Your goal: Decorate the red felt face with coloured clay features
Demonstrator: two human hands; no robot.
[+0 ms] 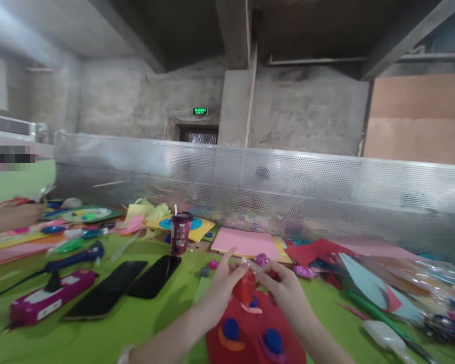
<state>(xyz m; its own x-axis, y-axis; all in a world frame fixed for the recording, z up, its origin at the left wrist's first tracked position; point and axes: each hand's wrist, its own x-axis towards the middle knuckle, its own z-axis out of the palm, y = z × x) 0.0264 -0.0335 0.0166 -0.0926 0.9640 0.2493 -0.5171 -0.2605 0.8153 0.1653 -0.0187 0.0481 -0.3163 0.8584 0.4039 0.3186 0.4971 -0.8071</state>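
Both of my hands meet above a red craft sheet (256,333) on the green tabletop. My left hand (225,280) pinches a small red craft piece (244,289), thumb and forefinger closed at its top. From the other side my right hand (282,283) has its fingertips closed on the same piece's upper edge. Something small and clear shows at the fingertips, too blurred to name. Blue round pieces (273,340) and curved strips, one orange (231,345) and one pink (252,309), lie on the red sheet.
Two dark phones (108,290) and a purple power strip (51,298) lie left. Behind stands a purple drink cup (180,233) with a straw. Pink sheets (246,243) and a white scoop (384,334) are farther right. Another person's hand (17,217) is at far left.
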